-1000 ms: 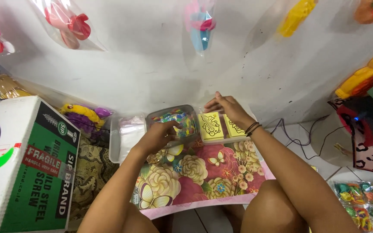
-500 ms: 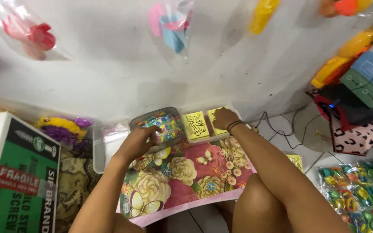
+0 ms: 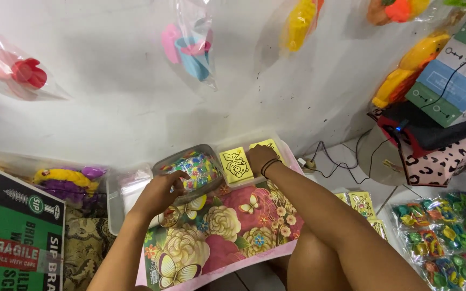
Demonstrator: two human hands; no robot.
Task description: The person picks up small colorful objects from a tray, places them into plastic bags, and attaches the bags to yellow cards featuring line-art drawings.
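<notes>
At the far left, well left of the floral board point(image 3: 217, 231), stands a green, black and white cardboard box point(image 3: 12, 237). Between it and the board lie a yellow and purple plush toy point(image 3: 66, 180) and, nearer the board, an open clear plastic tub point(image 3: 122, 188).

The left hand point(image 3: 160, 194) hovers over the board's upper left corner, its fingers curled around the near rim of a clear container of small colourful pieces point(image 3: 192, 167), which sits just beyond the board's far edge.

Right of that container, also just past the board's far edge, lie two yellow cards with line drawings point(image 3: 235, 164), side by side in a shallow clear tray point(image 3: 292, 156). The right hand point(image 3: 260, 158) rests flat on the right-hand card, fingers folded down over it; whether it grips the card, I cannot tell.

Right of the board, more yellow cards point(image 3: 360, 202) lie on the floor, and further right bagged packs of colourful toys point(image 3: 440, 231). Above these, against the wall, sits a stack of boxes point(image 3: 449, 81).
</notes>
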